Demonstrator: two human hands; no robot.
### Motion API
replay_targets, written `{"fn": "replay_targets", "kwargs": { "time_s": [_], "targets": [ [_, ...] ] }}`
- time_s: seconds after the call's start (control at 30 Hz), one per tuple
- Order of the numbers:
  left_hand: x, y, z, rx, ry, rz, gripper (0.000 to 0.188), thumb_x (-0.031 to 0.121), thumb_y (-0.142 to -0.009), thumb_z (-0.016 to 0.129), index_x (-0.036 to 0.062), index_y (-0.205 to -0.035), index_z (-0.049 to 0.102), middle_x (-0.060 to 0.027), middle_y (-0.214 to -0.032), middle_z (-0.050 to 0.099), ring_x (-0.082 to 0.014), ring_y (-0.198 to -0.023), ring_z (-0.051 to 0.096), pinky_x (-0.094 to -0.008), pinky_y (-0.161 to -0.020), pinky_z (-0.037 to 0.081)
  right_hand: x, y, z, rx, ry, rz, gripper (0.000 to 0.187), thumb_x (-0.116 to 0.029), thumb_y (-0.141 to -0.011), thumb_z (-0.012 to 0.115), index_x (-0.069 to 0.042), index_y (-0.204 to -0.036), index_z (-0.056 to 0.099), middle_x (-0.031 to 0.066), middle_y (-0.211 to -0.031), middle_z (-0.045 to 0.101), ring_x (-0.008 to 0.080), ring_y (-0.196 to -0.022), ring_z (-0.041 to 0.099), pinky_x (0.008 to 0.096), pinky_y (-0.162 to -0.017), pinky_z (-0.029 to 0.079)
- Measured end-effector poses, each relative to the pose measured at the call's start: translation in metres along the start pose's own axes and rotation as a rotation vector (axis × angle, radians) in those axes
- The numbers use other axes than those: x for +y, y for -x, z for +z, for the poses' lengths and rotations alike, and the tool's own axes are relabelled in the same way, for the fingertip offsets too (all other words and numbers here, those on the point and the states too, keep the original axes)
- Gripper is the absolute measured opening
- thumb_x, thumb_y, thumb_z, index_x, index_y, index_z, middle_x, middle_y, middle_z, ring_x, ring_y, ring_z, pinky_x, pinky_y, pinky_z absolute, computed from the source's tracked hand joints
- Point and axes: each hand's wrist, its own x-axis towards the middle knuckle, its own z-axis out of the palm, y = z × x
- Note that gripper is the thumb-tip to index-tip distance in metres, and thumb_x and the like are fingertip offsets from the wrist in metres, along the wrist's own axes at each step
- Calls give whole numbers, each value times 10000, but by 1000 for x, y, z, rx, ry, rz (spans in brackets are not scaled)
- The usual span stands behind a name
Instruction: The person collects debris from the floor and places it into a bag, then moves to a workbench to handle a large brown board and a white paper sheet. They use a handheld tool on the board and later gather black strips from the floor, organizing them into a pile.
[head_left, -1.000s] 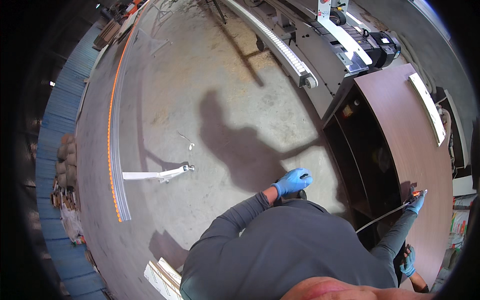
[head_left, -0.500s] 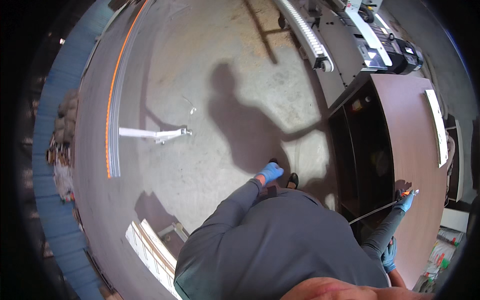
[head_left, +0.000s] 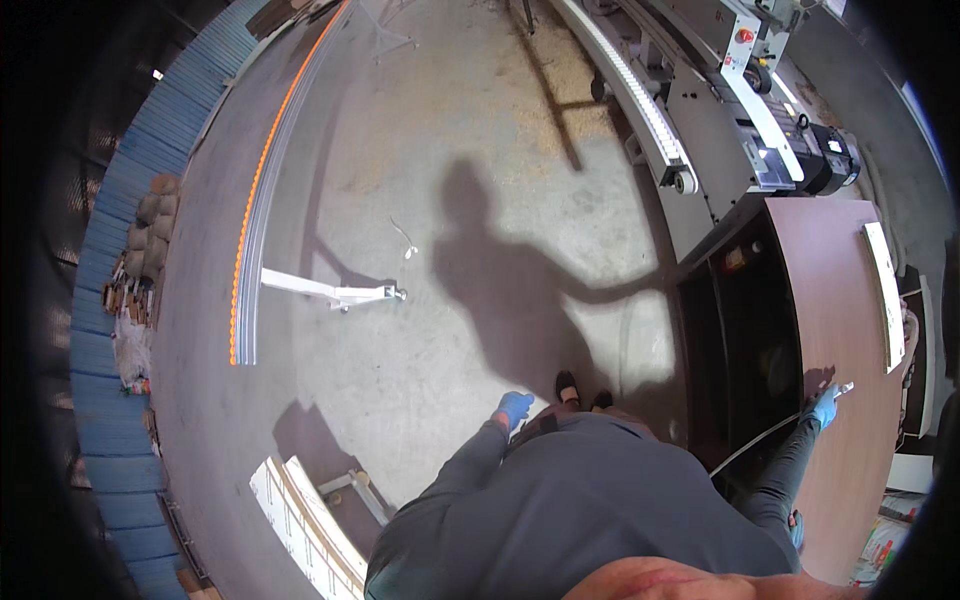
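Observation:
My right hand [head_left: 824, 410], in a blue glove, is closed around what looks like an air blow gun [head_left: 845, 388] with a silvery tip. A thin grey hose [head_left: 755, 440] runs from it down past the edge of a brown wooden cabinet [head_left: 830, 270]. The hand is over the cabinet's flat top; dark compartments face me. My left hand [head_left: 515, 408], also in a blue glove, hangs beside my body above the floor, its fingers curled with nothing visible in them. Another person's gloved hand [head_left: 797, 530] shows partly behind my right forearm.
A white strip [head_left: 883, 297] lies on the cabinet top. Beyond stands a machine [head_left: 740, 150] with a conveyor rail [head_left: 640, 95]. To the left, an orange-edged roller rail [head_left: 262, 190] has a white leg [head_left: 330, 290] jutting out. White boards [head_left: 305, 520] stand at lower left.
My left hand has swung left and down, back toward my body. My right hand has shifted slightly right and down in view, still holding the air blow gun. The other person's hand is now more hidden.

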Motion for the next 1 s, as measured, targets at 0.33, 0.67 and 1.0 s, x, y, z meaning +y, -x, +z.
{"fn": "replay_targets", "kwargs": {
  "time_s": [0.33,0.67,1.0],
  "targets": [
    [37,-20,-26,18,18,225,410,366,-925,681,-2,-1107,697,-75,-944,685,-207,-827,661,-367,-712,529,-11,9,9,69,465,-270,688,-554,-897,629,52,-1220,664,254,-1184,699,402,-1117,665,475,-941,508],
    [-13,-29,-60,72,29,83,405,406,-920,692,18,-1034,682,-63,-919,666,-187,-807,649,-346,-678,523,-40,76,20,174,754,-297,608,-528,-887,644,-29,-1231,688,226,-1207,704,390,-1127,675,506,-946,535],
    [-1,-16,-43,41,107,150,331,299,-930,692,-16,-1032,687,-81,-913,686,-183,-794,647,-354,-687,547,-42,90,20,223,729,-369,561,-491,-900,637,-28,-1213,687,235,-1188,702,407,-1110,676,521,-937,541]
  ]
}}
